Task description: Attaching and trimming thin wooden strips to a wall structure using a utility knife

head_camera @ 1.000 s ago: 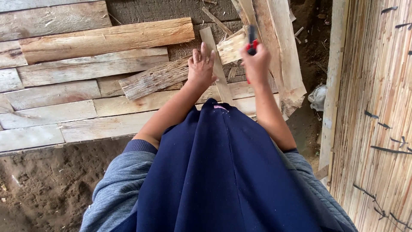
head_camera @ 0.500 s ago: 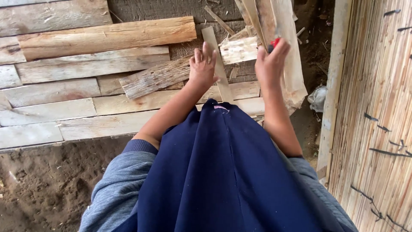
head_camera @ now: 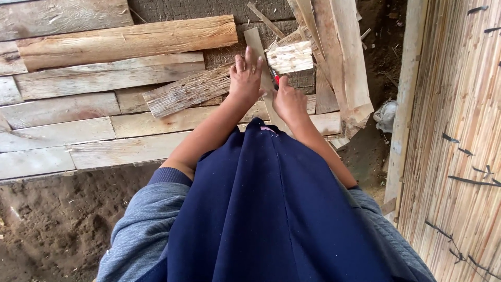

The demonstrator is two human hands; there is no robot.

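Down from its raised position half a second ago, the right hand (head_camera: 288, 102) is now sitting low beside the left hand (head_camera: 246, 78), its fingers curling tight around a red-handled tool (head_camera: 276, 79) whose slim tip is pointing up toward the pale wood block (head_camera: 290, 56). Only a sliver of red is showing past the knuckles, so the tool's kind cannot be told. The left hand is staying where it was, fingers spreading apart and pressing flat on a narrow upright slat (head_camera: 259, 52), with the fingertips reaching just short of the block's lower left corner.

Left of the spread fingers, a weathered grey plank (head_camera: 185, 93) is lying at a slant, its near end running under the left wrist. Beyond the fingertips, a long pale beam (head_camera: 130, 39) is stretching across the stacked boards (head_camera: 57, 130). Right of the curled fingers, leaning planks (head_camera: 344, 57) are rising out of the top of the picture, crowding the block's far side. A dark blue garment (head_camera: 266, 209) is filling the foreground and hiding the ground beneath the forearms.

Bare brown soil (head_camera: 57, 224) is showing at lower left, and a wall of thin bamboo strips (head_camera: 459, 130) tied with dark wire is closing off the right.
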